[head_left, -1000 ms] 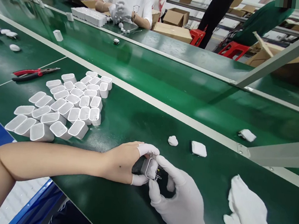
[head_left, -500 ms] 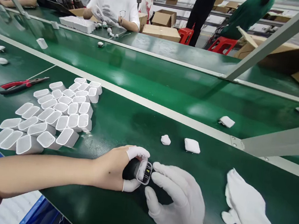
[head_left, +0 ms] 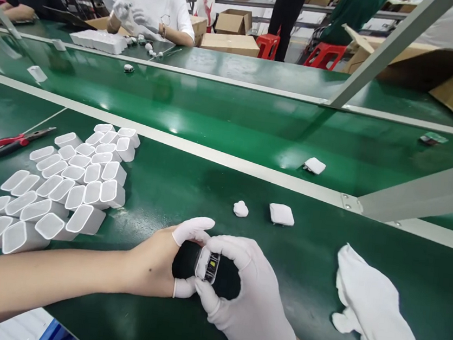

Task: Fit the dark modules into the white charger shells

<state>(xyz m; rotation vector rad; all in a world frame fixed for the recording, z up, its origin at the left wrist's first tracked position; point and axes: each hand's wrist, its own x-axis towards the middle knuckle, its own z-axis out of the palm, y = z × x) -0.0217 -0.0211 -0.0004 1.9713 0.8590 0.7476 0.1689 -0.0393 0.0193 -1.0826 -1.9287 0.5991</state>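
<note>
A small device [head_left: 207, 266] with a clear-edged end, white material and a yellow chip inside is between my two hands, above the green table. My left hand [head_left: 167, 259], with white covers on thumb and finger, is wrapped round its dark body. My right hand [head_left: 253, 298], in a white glove, pinches the device's open end between thumb and forefinger. Beyond my hands a small white lump [head_left: 240, 209] and a white square piece [head_left: 281, 214] lie on the table.
Many white open cups [head_left: 93, 193] stand at the left, beside red-and-black pliers [head_left: 17, 143]. A white glove [head_left: 374, 307] lies at the right. A sunken green strip [head_left: 216, 119] and slanted metal posts [head_left: 391, 52] are beyond. Across sits a person in white [head_left: 155, 3].
My right thumb and forefinger have closed onto the end of the device. My left hand still holds it. The whole view has shifted, so table items appear further left.
</note>
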